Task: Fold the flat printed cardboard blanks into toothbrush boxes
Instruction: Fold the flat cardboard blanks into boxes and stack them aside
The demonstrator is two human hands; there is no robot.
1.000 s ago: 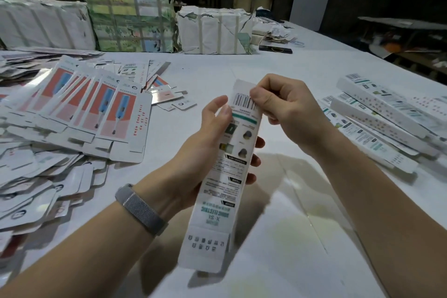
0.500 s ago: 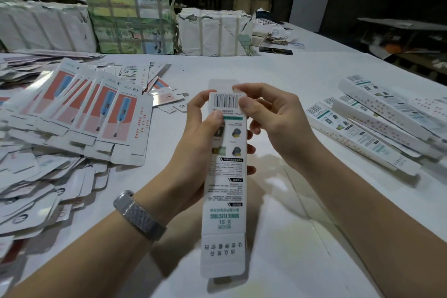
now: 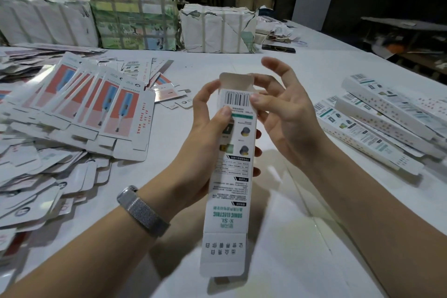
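The left hand [image 3: 203,138] is gripping a half-formed toothbrush box [image 3: 229,176] around its upper part, thumb lying across the printed face just under the barcode, fingers curling behind. The right hand [image 3: 283,113] is pinching the box's top corner beside the barcode with its thumb, the other fingers spreading loosely; the top flap [image 3: 235,81] is standing open above them. The box is hanging upright over the white table [image 3: 242,63], its bottom flap unfolded. Left of the grip, flat printed blanks [image 3: 96,104] are lying fanned in a pile. Right of it, finished boxes [image 3: 387,118] are lying stacked. Beyond, wrapped bundles [image 3: 135,22] are sitting along the far edge.
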